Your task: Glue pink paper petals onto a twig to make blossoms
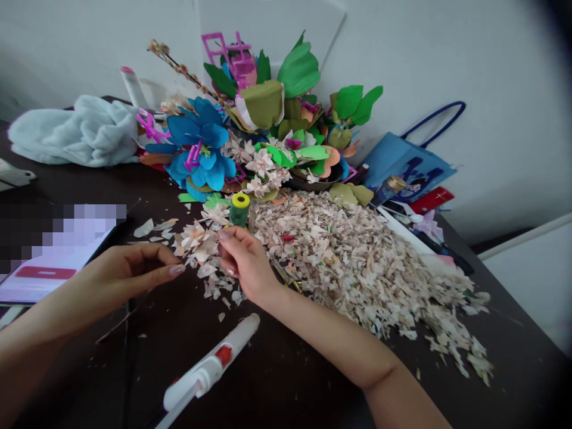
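Observation:
Between my hands is a cluster of pale peach-white paper-like flowers (196,241). My left hand (145,268) is closed in a loose pinch at the cluster's lower left; whatever sits between thumb and finger is too small to name. My right hand (245,262) has its fingers curled together at the cluster's right side, and what they grip is hidden. Just behind the right hand stands a green thread spool (240,210) with a yellow top. Brass-coloured scissors (288,277) lie partly under the right wrist. Loose pale petals (214,286) are scattered below the cluster.
A big heap of pale petals (357,256) spreads to the right. A white glue gun (214,363) lies in front, a lit phone (58,268) at left. Behind stand blue flowers (201,146) with green leaves (299,68), a grey-blue cloth (80,134) and a blue bag (409,164).

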A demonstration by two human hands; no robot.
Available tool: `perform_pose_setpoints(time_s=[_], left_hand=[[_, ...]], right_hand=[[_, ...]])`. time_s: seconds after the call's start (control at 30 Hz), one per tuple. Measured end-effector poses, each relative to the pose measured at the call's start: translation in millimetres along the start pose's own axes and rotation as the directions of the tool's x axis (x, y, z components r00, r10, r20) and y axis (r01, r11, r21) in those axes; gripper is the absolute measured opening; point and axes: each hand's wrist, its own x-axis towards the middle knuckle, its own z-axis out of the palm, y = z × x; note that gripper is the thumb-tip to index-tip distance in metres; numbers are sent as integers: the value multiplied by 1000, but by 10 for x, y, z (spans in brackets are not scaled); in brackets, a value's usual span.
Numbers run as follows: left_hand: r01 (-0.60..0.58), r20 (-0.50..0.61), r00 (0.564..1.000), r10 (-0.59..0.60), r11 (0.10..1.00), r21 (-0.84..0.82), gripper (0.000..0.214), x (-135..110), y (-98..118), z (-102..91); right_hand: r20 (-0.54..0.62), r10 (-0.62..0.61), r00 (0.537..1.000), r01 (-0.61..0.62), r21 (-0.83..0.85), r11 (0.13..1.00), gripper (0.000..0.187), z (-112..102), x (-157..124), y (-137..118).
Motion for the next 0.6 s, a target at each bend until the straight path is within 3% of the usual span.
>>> perform_pose_setpoints(time_s=[0.43, 0.6], left_hand=[[34, 10, 999, -34, 999, 14, 30, -34, 47, 22], [29, -32, 999, -27, 998, 52, 31, -34, 63, 13]], right_hand=[[-8, 5, 1000, -5, -25, 1000, 17, -11, -6, 0], [-27, 31, 999, -31, -14, 999, 24, -5, -7, -9]])
